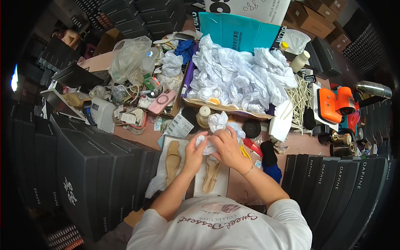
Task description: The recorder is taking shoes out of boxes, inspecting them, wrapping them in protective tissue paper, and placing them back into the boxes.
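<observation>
Both hands meet over the near middle of the table around a crumpled piece of white tissue paper (206, 146). My left hand (195, 152) grips its left side, fingers curled. From the right, my right hand (228, 148) closes on the same paper, a bracelet on its wrist. Below them lies an open white shoe box (199, 184) with a pair of beige sandals. The left sandal (173, 162) lies beside my left forearm; the right sandal (211, 177) sits under my right hand, its upper end partly hidden. Another crumpled tissue ball (218, 121) lies just beyond my fingers.
A large carton (233, 109) heaped with white tissue stands ahead. Stacked dark shoe boxes (85, 166) wall the left, more boxes (329, 179) the right. A pink phone (162, 101), small bottle (204, 116), white sticks (299, 104) and orange tape dispenser (329, 106) crowd the table.
</observation>
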The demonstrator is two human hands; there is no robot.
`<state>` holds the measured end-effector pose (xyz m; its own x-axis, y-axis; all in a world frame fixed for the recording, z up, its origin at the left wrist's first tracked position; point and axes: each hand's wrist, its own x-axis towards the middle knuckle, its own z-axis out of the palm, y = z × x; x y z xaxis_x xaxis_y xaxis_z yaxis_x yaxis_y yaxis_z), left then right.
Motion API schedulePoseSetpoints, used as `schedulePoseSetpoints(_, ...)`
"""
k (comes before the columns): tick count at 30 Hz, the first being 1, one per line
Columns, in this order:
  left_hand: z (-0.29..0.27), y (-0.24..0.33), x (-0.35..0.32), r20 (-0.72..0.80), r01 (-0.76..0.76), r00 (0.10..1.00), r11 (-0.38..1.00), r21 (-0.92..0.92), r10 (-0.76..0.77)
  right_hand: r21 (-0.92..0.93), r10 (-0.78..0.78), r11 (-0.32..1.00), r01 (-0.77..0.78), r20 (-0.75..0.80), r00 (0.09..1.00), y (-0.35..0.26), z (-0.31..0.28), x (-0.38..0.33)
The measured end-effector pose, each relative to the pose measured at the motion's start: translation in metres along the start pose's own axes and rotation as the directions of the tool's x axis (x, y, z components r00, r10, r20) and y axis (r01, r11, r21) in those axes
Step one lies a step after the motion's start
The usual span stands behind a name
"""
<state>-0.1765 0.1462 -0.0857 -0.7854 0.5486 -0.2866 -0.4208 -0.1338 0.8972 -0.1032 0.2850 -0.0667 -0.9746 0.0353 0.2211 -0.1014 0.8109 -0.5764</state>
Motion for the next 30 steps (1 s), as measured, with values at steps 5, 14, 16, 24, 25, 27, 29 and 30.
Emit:
schedulePoseSetpoints(5, -0.023, -0.001, -0.014, -0.115, 0.097, 0.987, 0.987, -0.128, -0.111, -0.081, 0.107, 0.991, -0.111, -0.053, 0.993, 0.013, 0.020, -0.047)
schedulePoseSetpoints(14, -0.044, 0.031, -0.042, -0.225, -0.086, 0.971, 0.996, -0.028, 0.078, -0.058, 0.158, 0.980, -0.193, -0.368, 0.916, 0.060, 0.012, -0.043)
schedulePoseSetpoints(16, -0.055, 0.040, -0.043, -0.329, -0.220, 0.916, 0.973, 0.070, 0.231, 0.096, 0.317, 0.947, -0.305, -0.417, 0.852, 0.067, 0.005, -0.048)
schedulePoseSetpoints(24, -0.085, 0.046, -0.067, 0.012, -0.075, 0.997, 0.997, 0.031, 0.074, 0.121, 0.169, 0.986, -0.117, -0.696, 0.698, 0.053, -0.083, 0.033)
schedulePoseSetpoints(25, -0.075, 0.043, -0.070, 0.052, -0.058, 0.997, 0.996, 0.065, 0.055, 0.087, 0.139, 0.990, -0.108, -0.661, 0.737, 0.064, -0.075, 0.053)
schedulePoseSetpoints(27, -0.047, 0.039, -0.073, 0.137, 0.005, 0.990, 0.976, 0.217, -0.035, -0.083, 0.073, 0.986, -0.141, -0.552, 0.831, 0.103, -0.039, 0.079)
schedulePoseSetpoints(29, -0.026, 0.032, -0.071, 0.229, -0.036, 0.972, 0.922, 0.385, -0.058, -0.241, 0.300, 0.929, -0.283, 0.036, 0.953, 0.133, -0.001, 0.084)
schedulePoseSetpoints(30, -0.020, 0.025, -0.069, 0.297, -0.116, 0.955, 0.897, 0.427, -0.018, -0.249, 0.244, 0.936, -0.247, -0.045, 0.969, 0.142, 0.014, 0.084)
